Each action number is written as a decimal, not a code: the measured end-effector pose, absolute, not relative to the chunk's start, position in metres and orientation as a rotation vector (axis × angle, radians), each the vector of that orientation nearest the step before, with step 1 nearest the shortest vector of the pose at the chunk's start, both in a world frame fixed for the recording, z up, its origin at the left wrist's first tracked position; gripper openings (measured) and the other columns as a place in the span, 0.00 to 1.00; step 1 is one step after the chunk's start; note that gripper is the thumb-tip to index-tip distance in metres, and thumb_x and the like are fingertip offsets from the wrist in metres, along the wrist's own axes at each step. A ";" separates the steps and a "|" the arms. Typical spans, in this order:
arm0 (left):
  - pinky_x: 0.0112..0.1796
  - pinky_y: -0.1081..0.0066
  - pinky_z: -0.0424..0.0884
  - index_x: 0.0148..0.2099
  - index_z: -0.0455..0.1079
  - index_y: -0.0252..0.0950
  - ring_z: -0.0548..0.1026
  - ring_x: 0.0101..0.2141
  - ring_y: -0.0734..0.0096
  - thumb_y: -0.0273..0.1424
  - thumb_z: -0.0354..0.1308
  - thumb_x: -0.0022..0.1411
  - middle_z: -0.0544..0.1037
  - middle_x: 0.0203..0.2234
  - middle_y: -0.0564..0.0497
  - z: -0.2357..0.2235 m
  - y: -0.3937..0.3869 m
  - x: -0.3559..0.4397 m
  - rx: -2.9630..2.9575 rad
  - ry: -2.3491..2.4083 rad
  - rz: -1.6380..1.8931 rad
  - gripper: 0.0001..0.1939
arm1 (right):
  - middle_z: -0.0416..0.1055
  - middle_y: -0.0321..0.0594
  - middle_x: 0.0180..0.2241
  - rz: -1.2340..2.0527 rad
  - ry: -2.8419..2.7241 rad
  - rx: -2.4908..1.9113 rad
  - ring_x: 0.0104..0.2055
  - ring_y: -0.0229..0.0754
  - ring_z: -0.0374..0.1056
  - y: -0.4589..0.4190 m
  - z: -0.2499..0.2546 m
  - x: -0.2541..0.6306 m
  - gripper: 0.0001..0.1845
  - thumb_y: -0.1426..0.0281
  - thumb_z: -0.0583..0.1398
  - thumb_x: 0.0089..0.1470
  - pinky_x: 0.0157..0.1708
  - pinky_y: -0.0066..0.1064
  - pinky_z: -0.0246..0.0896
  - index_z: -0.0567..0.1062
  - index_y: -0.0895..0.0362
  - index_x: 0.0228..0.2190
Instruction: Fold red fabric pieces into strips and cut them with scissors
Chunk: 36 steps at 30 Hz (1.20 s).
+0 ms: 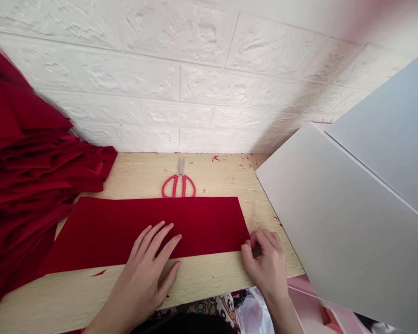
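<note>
A flat sheet of red felt (202, 222) lies across the light wooden tabletop (135, 174). My left hand (142, 273) rests on it with the fingers spread, pressing near the sheet's front edge. At the sheet's right corner, my right hand (266, 264) has its fingers curled, pinching the felt. Red-handled scissors (179, 183) lie shut just beyond the sheet's far edge, their grey blades pointing toward the wall.
A large heap of folded red fabric (24, 171) fills the left side. Large white boards (344, 222) lean in at the right. A textured white wall (160, 83) backs the table. Small red scraps (247, 162) lie on the wood. A plastic bag (252, 313) shows below the table edge.
</note>
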<state>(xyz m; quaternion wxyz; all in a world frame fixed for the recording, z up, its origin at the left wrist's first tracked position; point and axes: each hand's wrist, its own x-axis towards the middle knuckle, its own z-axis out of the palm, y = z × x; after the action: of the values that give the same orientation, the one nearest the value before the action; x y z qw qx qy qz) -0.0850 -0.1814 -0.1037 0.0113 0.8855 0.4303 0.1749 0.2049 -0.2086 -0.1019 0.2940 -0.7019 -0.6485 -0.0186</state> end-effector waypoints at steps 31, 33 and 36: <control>0.58 0.55 0.65 0.61 0.66 0.41 0.62 0.62 0.55 0.33 0.55 0.64 0.67 0.62 0.46 -0.105 -0.180 -0.084 2.772 1.341 0.580 0.23 | 0.58 0.34 0.24 -0.078 -1.713 -1.917 0.31 0.42 0.55 -0.206 -0.104 0.206 0.14 0.76 0.53 0.51 0.31 0.32 0.53 0.52 0.51 0.23; 0.58 0.56 0.65 0.61 0.67 0.41 0.62 0.62 0.55 0.32 0.56 0.64 0.68 0.61 0.46 -0.104 -0.179 -0.083 2.771 1.341 0.575 0.23 | 0.60 0.35 0.26 -0.080 -1.707 -1.918 0.32 0.43 0.57 -0.205 -0.105 0.207 0.13 0.76 0.54 0.49 0.32 0.33 0.55 0.53 0.51 0.24; 0.57 0.57 0.66 0.60 0.68 0.42 0.64 0.60 0.57 0.31 0.55 0.63 0.70 0.59 0.47 -0.101 -0.178 -0.081 2.765 1.348 0.599 0.23 | 0.66 0.40 0.33 -0.109 -1.686 -1.892 0.37 0.45 0.63 -0.203 -0.106 0.207 0.08 0.75 0.54 0.48 0.35 0.35 0.59 0.58 0.51 0.28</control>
<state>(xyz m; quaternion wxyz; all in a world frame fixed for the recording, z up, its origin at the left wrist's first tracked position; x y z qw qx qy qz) -0.0810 -0.1780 -0.1012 0.0039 0.8823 0.4300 0.1913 0.2074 -0.2033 -0.1060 0.2977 -0.7120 -0.6346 -0.0410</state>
